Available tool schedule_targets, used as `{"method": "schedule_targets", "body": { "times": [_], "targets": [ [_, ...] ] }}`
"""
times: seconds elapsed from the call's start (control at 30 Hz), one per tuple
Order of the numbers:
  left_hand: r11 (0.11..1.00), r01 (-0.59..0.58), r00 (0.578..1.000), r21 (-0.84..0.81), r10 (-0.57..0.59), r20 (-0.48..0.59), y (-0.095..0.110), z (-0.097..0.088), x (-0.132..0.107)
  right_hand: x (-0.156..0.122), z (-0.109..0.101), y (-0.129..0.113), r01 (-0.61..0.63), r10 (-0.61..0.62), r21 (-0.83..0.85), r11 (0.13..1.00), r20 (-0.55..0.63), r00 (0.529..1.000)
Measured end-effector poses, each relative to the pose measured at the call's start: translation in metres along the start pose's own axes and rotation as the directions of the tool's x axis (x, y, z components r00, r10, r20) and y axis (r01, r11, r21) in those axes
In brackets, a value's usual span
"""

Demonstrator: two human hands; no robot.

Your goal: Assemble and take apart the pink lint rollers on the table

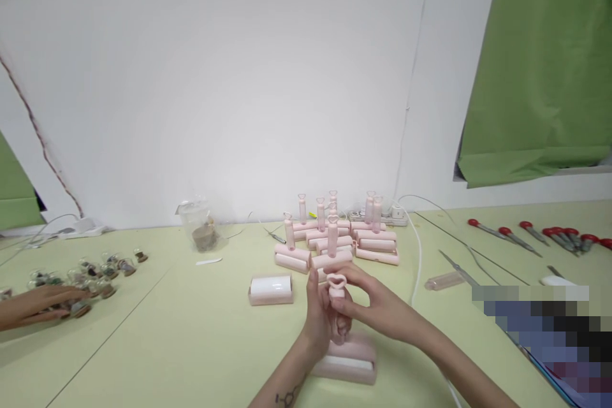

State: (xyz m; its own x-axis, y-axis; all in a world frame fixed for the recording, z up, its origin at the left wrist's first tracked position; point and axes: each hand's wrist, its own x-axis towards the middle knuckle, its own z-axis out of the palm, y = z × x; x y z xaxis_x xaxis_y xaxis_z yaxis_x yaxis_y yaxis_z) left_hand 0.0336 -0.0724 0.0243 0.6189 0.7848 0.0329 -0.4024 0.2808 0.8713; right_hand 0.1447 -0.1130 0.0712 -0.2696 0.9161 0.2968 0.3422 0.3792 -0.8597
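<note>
Seen from the held bottle [337, 293], another person's hand [50, 299] touches small jars [108, 268] at nine o'clock; a clear container [204, 239] lies toward ten. A roller [270, 285] is nearer, at nine. At twelve, standing bottles [321, 215] and pink cases [377, 241] crowd the tabletop [182, 344]; a loose bottle [444, 281] lies at three, beyond a white cable [419, 255]. The left hand [318, 325] is curled round the bottle; the right hand [370, 299] is closed on its top. The bottle's long axis runs twelve to six, heart-shaped ring uppermost, a case [356, 348] below at six.
</note>
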Motion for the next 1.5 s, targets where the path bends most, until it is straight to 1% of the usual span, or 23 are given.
{"method": "schedule_targets", "body": {
  "times": [0.1, 0.17, 0.2, 0.27, 0.3, 0.37, 0.43, 0.5, 0.57, 0.63, 0.73, 0.8, 0.9, 0.97, 1.07, 1.13, 1.2, 1.3, 1.33, 1.37, 1.43, 1.47, 1.5],
  "targets": [
    [0.999, -0.024, 0.999, 0.023, 0.023, 0.039, 0.001, 0.001, -0.001, -0.003, 0.004, 0.003, 0.037, -0.039, -0.1, 0.994, -0.023, 0.999],
    [0.981, -0.123, 0.992, 0.153, 0.116, 0.05, 0.008, -0.005, -0.001, -0.004, 0.007, 0.003, 0.052, -0.054, -0.127, 0.99, -0.011, 0.998],
    [0.941, -0.197, 0.98, 0.276, 0.196, 0.033, 0.014, -0.012, -0.002, -0.005, 0.007, 0.003, 0.072, -0.075, -0.159, 0.985, -0.012, 0.997],
    [0.771, -0.3, 0.923, 0.561, 0.384, -0.034, 0.031, -0.035, -0.005, -0.006, 0.006, 0.0, 0.107, -0.115, -0.247, 0.963, -0.019, 0.993],
    [0.652, -0.287, 0.878, 0.702, 0.471, -0.079, 0.039, -0.051, -0.007, -0.006, 0.003, -0.002, 0.104, -0.116, -0.283, 0.953, -0.024, 0.993],
    [0.596, -0.248, 0.834, 0.764, 0.532, -0.145, 0.054, -0.087, -0.014, -0.002, -0.004, -0.007, 0.062, -0.08, -0.308, 0.949, -0.048, 0.996],
    [0.575, -0.182, 0.818, 0.798, 0.538, -0.202, 0.06, -0.122, -0.023, 0.008, -0.012, -0.013, 0.033, -0.062, -0.293, 0.955, -0.091, 0.994],
    [0.597, -0.026, 0.876, 0.802, 0.4, -0.269, 0.056, -0.149, -0.033, 0.029, -0.017, -0.018, 0.062, -0.114, -0.271, 0.96, -0.179, 0.977],
    [0.66, 0.012, 0.928, 0.751, 0.272, -0.254, 0.046, -0.164, -0.041, 0.057, -0.015, -0.021, 0.126, -0.193, -0.247, 0.961, -0.266, 0.945],
    [0.688, 0.019, 0.942, 0.726, 0.231, -0.244, 0.038, -0.17, -0.049, 0.09, -0.007, -0.02, 0.185, -0.249, -0.224, 0.957, -0.305, 0.919],
    [0.697, 0.025, 0.955, 0.716, 0.195, -0.223, 0.036, -0.168, -0.063, 0.136, 0.014, -0.012, 0.212, -0.273, -0.221, 0.952, -0.296, 0.916],
    [0.714, 0.008, 0.974, 0.7, 0.154, -0.168, 0.038, -0.166, -0.073, 0.157, 0.029, -0.002, 0.21, -0.268, -0.221, 0.952, -0.276, 0.923],
    [0.736, -0.044, 0.982, 0.675, 0.158, -0.107, 0.04, -0.167, -0.085, 0.172, 0.047, 0.015, 0.18, -0.23, -0.212, 0.96, -0.239, 0.943],
    [0.762, -0.062, 0.978, 0.644, 0.175, -0.113, 0.039, -0.169, -0.089, 0.171, 0.053, 0.026, 0.146, -0.188, -0.192, 0.97, -0.221, 0.957],
    [0.833, -0.047, 0.962, 0.551, 0.187, -0.2, 0.04, -0.168, -0.091, 0.154, 0.051, 0.033, 0.106, -0.139, -0.144, 0.984, -0.24, 0.961],
    [0.877, -0.039, 0.942, 0.479, 0.191, -0.274, 0.045, -0.16, -0.09, 0.132, 0.044, 0.034, 0.094, -0.119, -0.105, 0.99, -0.261, 0.958],
    [0.9, -0.034, 0.932, 0.435, 0.186, -0.312, 0.053, -0.144, -0.086, 0.104, 0.035, 0.033, 0.07, -0.08, -0.053, 0.996, -0.231, 0.97],
    [0.88, -0.012, 0.957, 0.474, 0.147, -0.25, 0.064, -0.109, -0.068, 0.059, 0.027, 0.038, -0.059, 0.064, 0.089, 0.994, -0.061, 0.996],
    [0.854, 0.003, 0.966, 0.52, 0.131, -0.221, 0.066, -0.096, -0.058, 0.046, 0.026, 0.042, -0.157, 0.153, 0.222, 0.962, 0.032, 0.988],
    [0.819, 0.032, 0.97, 0.573, 0.112, -0.214, 0.067, -0.083, -0.046, 0.035, 0.025, 0.046, -0.272, 0.235, 0.384, 0.883, 0.142, 0.962],
    [0.737, 0.094, 0.974, 0.67, 0.072, -0.216, 0.065, -0.06, -0.019, 0.018, 0.025, 0.055, -0.468, 0.303, 0.665, 0.582, 0.357, 0.884],
    [0.707, 0.114, 0.976, 0.698, 0.049, -0.21, 0.063, -0.05, -0.005, 0.013, 0.024, 0.06, -0.518, 0.297, 0.745, 0.421, 0.426, 0.855],
    [0.678, 0.131, 0.979, 0.723, 0.028, -0.204, 0.061, -0.042, 0.009, 0.009, 0.022, 0.063, -0.534, 0.285, 0.789, 0.302, 0.46, 0.841]
  ]
}}
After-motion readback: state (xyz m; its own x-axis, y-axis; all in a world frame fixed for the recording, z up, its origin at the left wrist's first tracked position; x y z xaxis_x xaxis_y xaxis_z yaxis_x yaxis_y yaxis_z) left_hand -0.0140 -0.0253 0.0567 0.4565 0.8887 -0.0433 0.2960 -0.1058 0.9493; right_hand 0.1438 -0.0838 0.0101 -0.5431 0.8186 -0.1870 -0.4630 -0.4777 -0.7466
